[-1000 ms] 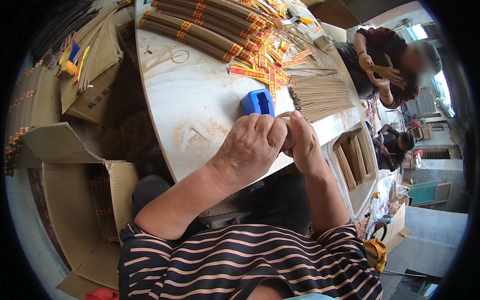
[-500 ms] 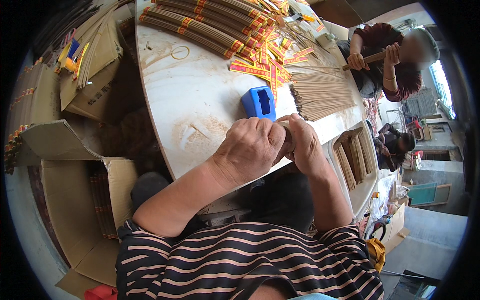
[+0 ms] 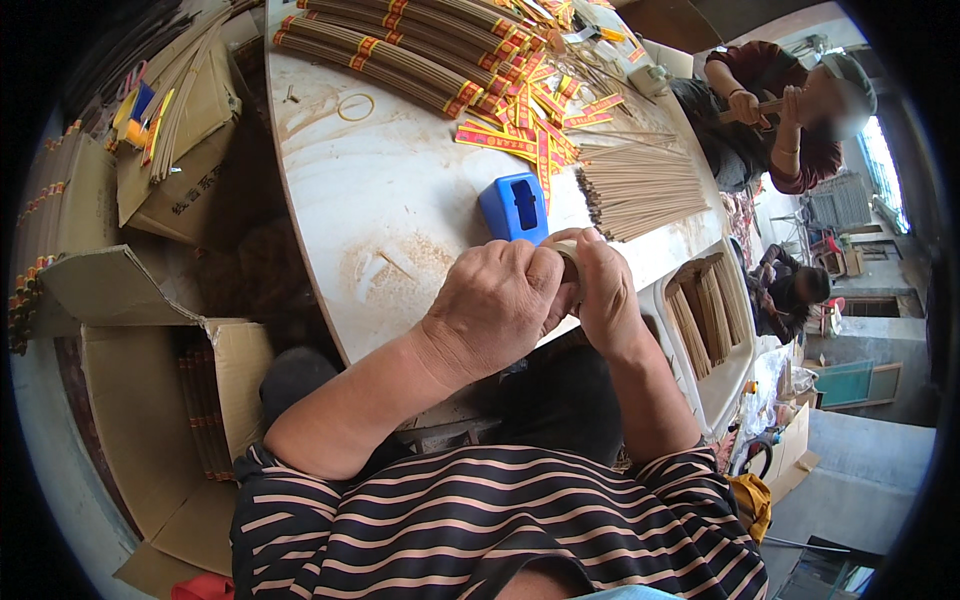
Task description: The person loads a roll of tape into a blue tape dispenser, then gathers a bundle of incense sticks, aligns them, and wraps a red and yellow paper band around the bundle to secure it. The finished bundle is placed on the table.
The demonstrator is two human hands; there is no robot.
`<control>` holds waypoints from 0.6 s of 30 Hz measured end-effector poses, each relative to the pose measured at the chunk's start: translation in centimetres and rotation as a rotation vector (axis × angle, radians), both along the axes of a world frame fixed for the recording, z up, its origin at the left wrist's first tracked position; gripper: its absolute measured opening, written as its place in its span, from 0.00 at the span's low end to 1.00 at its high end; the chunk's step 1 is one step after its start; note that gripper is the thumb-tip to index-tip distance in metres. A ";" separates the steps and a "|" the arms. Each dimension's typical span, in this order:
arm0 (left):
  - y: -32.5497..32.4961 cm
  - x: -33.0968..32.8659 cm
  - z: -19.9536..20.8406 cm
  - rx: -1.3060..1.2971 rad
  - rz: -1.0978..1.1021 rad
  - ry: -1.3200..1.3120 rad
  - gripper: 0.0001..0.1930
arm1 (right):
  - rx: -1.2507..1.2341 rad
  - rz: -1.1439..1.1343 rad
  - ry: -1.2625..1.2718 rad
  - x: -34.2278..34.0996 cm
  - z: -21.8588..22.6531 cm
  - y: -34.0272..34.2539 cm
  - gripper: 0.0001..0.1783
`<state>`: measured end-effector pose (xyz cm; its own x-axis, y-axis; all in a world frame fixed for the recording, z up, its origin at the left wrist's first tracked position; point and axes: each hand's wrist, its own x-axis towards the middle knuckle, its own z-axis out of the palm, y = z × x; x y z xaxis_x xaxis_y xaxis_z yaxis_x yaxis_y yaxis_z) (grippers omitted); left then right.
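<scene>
Over the table's near edge, my left hand (image 3: 495, 295) and my right hand (image 3: 607, 295) meet with curled fingers. Between them is a pale, ring-shaped roll (image 3: 570, 262), seemingly a roll of tape; my fingers cover most of it. My right thumb presses along its upper side, and my left fingers wrap its left side. Just beyond my hands stands a blue plastic box (image 3: 514, 208) with a dark slot. Loose incense sticks (image 3: 645, 185) lie to its right, and red and yellow paper bands (image 3: 540, 125) are scattered behind it.
Banded incense bundles (image 3: 390, 60) are stacked at the table's far side. A yellow ring (image 3: 356, 106) lies on the white tabletop (image 3: 330, 190). To the right is a white tub (image 3: 712, 385) of sticks; to the left, a cardboard box (image 3: 130, 420). A co-worker (image 3: 770, 120) sits across.
My hands stay together, with slight finger movement, and more of the roll's rim shows. Across the table, the co-worker's hands and the sticks in them have shifted.
</scene>
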<state>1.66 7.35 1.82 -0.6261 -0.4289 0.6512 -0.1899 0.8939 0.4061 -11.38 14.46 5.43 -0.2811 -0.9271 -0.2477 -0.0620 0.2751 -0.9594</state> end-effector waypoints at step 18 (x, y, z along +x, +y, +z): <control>-0.7 -0.2 -0.1 0.280 -0.064 -0.029 0.17 | -0.071 -0.026 -0.026 -0.7 0.1 -1.1 0.26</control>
